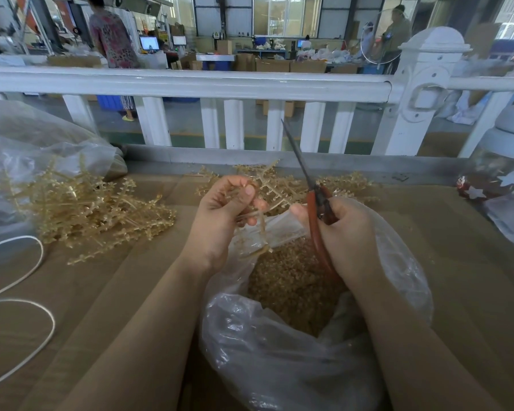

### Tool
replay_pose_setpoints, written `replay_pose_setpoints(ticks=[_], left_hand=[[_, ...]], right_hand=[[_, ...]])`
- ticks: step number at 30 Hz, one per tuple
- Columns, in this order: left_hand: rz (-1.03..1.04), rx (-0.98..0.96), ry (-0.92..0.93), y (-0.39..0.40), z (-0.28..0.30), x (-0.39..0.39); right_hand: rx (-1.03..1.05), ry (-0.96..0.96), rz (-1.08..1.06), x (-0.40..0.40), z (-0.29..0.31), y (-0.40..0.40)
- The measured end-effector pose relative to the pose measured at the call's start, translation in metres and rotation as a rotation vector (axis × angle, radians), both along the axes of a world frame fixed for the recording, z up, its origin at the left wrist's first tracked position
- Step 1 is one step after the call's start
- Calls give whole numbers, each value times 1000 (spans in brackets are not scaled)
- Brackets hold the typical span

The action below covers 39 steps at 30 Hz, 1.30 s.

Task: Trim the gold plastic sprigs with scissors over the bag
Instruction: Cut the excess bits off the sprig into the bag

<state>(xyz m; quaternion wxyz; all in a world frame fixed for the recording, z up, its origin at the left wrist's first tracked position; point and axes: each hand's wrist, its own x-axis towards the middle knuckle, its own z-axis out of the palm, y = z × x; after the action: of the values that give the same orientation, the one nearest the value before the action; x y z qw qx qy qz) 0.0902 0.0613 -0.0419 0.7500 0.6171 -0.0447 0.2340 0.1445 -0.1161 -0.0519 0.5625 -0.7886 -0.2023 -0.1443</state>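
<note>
Right up close is the bag point(279, 351), thin crinkly clear plastic, mouth gaping open and packed with tiny gold trimmed bits, like a heap of beady crumbs. Both hands hang over that opening. Left hand point(223, 218) has its fingers curled and pinched around a spiky gold plastic sprig point(261, 185), skinny stems dangling down toward the bag. Right hand point(347, 232) is wrapped tight round the scissors point(312, 197), rubbery red-orange handles, long dark narrow blades closed together and pointing up and away. More sprigs sit in a tangled knobbly pile point(92, 215) on the brown cardboard-covered counter point(131, 292) to the left, beside another hazy plastic bag point(27, 149). White cord point(21, 292) loops at the far left, and a white railing point(190, 81) runs behind it all
</note>
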Motion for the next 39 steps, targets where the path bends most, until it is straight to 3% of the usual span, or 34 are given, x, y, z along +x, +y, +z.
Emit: replay_pose_setpoints(ticks=[5,11,17,23,32,39], left_hand=[[-22,55,25,2,-3,2],[-66,79,31,-2,-6,3],[-236,-109,189,1,0,-1],[-351,-75,286,3,-3,-2],[-328,-10,312,5,-4,-2],[-255,-146,265,9,-1,-2]], right_hand=[[83,155,72,1,4,-2],[27,190,204,-1,5,4],[232,222,221,-4,10,-1],[411,294,240,-7,16,-7],[369,291,161,-5,16,-7],[376,206,103,-5,14,-2]])
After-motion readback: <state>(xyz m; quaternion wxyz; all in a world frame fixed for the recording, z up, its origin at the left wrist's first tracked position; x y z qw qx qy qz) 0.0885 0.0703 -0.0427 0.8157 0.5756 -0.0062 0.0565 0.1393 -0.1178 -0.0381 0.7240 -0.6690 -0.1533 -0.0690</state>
